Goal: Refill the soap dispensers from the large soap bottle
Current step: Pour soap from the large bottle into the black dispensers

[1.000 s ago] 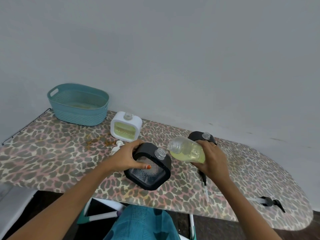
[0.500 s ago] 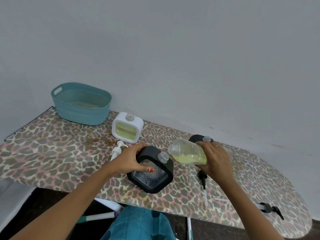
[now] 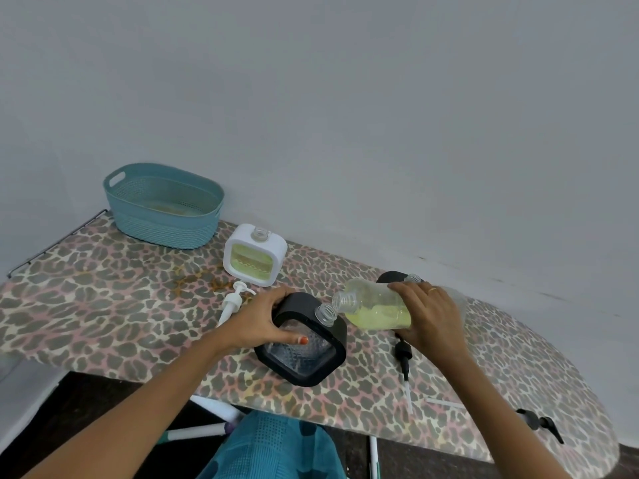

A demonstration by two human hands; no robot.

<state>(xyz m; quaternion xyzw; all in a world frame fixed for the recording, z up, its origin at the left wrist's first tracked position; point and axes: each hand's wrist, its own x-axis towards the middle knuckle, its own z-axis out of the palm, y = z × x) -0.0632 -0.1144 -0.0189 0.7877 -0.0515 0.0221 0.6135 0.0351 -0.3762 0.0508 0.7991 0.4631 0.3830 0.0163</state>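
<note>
The right hand (image 3: 428,319) has its grip wrapped round the soap bottle (image 3: 373,297), which lies almost level, long axis pointing left, mouth just beside and slightly above the open neck of the black dispenser (image 3: 304,357). The left hand (image 3: 259,323) clasps that dispenser, tilted on the ironing board (image 3: 103,305) (the soap (image 3: 380,318) sits low, short of the mouth).

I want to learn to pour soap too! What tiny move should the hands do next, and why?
Probably move the mouth of the soap bottle over the open neck of the black dispenser, then tip it further. The right hand holds the bottle tilted, its mouth beside the neck, not above it, and the yellow soap sits low inside. The left hand grips the dispenser.
</note>
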